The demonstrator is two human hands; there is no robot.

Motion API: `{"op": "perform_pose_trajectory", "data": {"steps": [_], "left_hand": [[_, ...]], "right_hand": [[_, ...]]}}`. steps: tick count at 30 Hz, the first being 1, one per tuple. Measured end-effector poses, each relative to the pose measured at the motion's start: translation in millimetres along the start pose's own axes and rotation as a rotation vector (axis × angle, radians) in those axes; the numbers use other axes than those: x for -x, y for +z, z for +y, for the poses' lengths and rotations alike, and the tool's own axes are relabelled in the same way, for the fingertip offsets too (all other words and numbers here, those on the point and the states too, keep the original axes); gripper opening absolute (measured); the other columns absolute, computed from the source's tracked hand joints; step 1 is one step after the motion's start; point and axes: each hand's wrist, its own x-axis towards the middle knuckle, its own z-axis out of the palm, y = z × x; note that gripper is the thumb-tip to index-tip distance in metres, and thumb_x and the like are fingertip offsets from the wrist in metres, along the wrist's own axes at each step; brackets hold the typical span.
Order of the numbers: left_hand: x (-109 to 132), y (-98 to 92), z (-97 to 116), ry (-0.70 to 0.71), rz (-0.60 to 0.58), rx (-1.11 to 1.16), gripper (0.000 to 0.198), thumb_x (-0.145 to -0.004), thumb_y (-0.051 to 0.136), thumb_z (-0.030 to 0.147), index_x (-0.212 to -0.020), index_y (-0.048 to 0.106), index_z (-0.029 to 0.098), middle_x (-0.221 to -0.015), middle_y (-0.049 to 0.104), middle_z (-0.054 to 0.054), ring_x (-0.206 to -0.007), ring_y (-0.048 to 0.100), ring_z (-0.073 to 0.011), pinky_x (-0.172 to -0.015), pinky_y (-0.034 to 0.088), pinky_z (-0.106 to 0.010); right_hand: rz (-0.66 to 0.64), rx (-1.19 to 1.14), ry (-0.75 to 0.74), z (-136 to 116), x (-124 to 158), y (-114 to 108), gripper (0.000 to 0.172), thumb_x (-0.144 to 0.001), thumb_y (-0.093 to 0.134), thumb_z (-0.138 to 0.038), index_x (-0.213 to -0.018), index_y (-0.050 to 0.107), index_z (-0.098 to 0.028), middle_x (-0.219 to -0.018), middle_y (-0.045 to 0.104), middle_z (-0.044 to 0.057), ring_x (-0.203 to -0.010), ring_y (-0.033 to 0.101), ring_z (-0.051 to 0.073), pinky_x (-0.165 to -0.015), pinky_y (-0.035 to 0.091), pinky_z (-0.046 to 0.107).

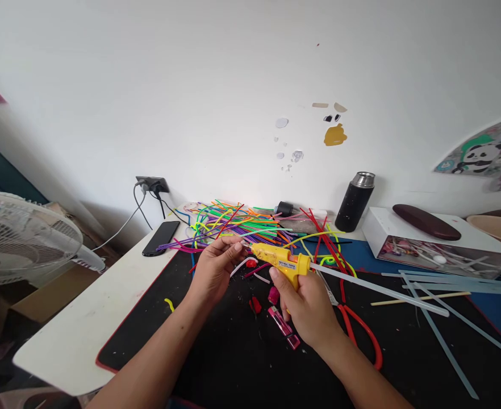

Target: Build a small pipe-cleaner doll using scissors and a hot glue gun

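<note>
A yellow hot glue gun (282, 258) is gripped in my right hand (308, 304), its nozzle pointing left. From its back end a long translucent glue stick (378, 287) slants down to the right. My left hand (220, 264) is closed in a pinch right at the nozzle; what lies between the fingertips is too small to make out. Beneath the hands are red pieces (255, 305), a pink lighter (283, 328) and a short white bent stem (242, 264). Red-handled scissors (363, 329) lie partly behind my right hand.
Colourful pipe cleaners (233, 221) are heaped at the back of the black mat (148, 335). A phone (161, 238) lies left, a black thermos (355, 201) stands at the wall. Several glue sticks (442, 335) and a white box (387, 227) are right. A fan (29, 233) stands far left.
</note>
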Motion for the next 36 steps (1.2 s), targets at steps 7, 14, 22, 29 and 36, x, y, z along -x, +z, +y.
{"op": "perform_pose_trajectory", "data": {"steps": [7, 14, 22, 29, 36], "left_hand": [[-1.0, -1.6, -1.1, -0.009, 0.002, 0.004, 0.037, -0.056, 0.104, 0.028, -0.081, 0.081, 0.014, -0.073, 0.075, -0.001, -0.067, 0.07, -0.0107, -0.066, 0.059, -0.019], [-0.9, -2.6, -1.6, -0.013, -0.035, 0.001, 0.033, -0.06, 0.102, 0.026, -0.083, 0.081, 0.014, -0.074, 0.076, -0.002, -0.068, 0.071, -0.0125, -0.067, 0.062, -0.022], [0.6, -1.6, -0.9, -0.003, -0.036, -0.017, 0.032, -0.061, 0.102, 0.028, -0.082, 0.081, 0.016, -0.075, 0.076, -0.003, -0.069, 0.071, -0.0146, -0.067, 0.062, -0.025], [-0.8, -2.4, -1.2, 0.011, -0.01, -0.018, 0.035, -0.058, 0.103, 0.029, -0.082, 0.082, 0.015, -0.074, 0.075, -0.001, -0.067, 0.069, -0.0104, -0.066, 0.058, -0.019], [-0.5, -2.4, -1.2, 0.034, -0.01, -0.031, 0.034, -0.059, 0.103, 0.03, -0.082, 0.083, 0.016, -0.074, 0.075, -0.002, -0.067, 0.069, -0.011, -0.064, 0.057, -0.019]], "right_hand": [[0.0, -0.003, 0.012, -0.1, 0.3, 0.4, 0.057, -0.102, 0.05, -0.065, -0.065, 0.063, -0.023, -0.038, 0.048, -0.003, -0.043, 0.054, 0.016, -0.051, 0.043, 0.027], [-0.002, 0.005, 0.026, -1.4, 0.2, -0.5, 0.059, -0.101, 0.049, -0.067, -0.067, 0.067, -0.023, -0.038, 0.047, -0.002, -0.043, 0.057, 0.018, -0.051, 0.044, 0.029], [-0.001, -0.008, 0.003, -2.4, -0.1, -1.0, 0.058, -0.102, 0.05, -0.067, -0.066, 0.065, -0.023, -0.037, 0.047, -0.003, -0.04, 0.053, 0.017, -0.049, 0.042, 0.029], [0.004, 0.022, 0.026, -3.2, 0.3, -1.5, 0.057, -0.101, 0.049, -0.068, -0.072, 0.069, -0.022, -0.039, 0.049, -0.001, -0.05, 0.062, 0.021, -0.054, 0.046, 0.03], [0.018, 0.02, 0.013, 1.8, 0.0, 0.8, 0.056, -0.101, 0.05, -0.068, -0.075, 0.07, -0.023, -0.041, 0.051, 0.0, -0.052, 0.065, 0.022, -0.051, 0.045, 0.029]]}}
